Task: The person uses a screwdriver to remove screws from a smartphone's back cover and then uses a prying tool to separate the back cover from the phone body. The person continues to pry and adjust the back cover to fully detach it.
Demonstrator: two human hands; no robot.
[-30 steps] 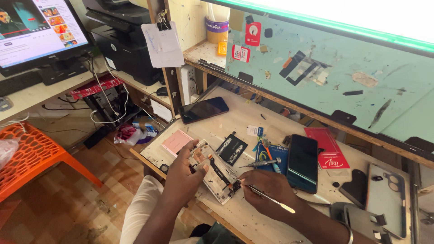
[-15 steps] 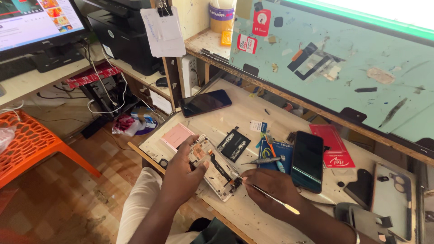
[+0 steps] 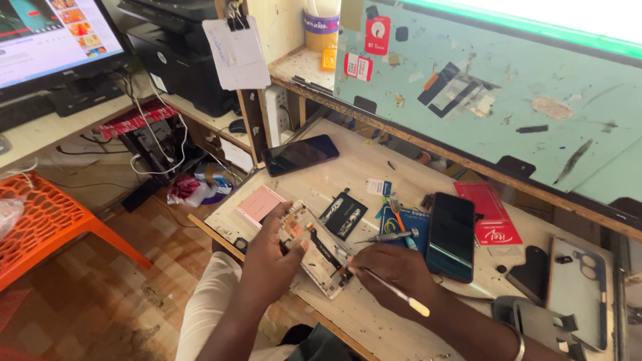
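An opened white phone [image 3: 319,253] with its insides showing lies near the front edge of the wooden workbench [image 3: 354,167]. My left hand [image 3: 273,257] grips its left end and steadies it. My right hand [image 3: 394,271] holds a thin metal tool with a pale handle [image 3: 396,292], whose tip rests at the phone's lower right part. A small black part [image 3: 343,214] lies just beyond the phone, and a screwdriver [image 3: 388,236] rests close to my right hand.
A black phone [image 3: 451,235] lies face up on the right, another dark phone [image 3: 300,154] at the back left. A pink card [image 3: 259,204], red booklet [image 3: 489,214], grey phone case [image 3: 583,282], orange chair [image 3: 47,217], printer [image 3: 180,50] and monitor [image 3: 53,37] stand around.
The view has shifted slightly. Both hands stay on the opened phone, the tool tip still at its lower right part.
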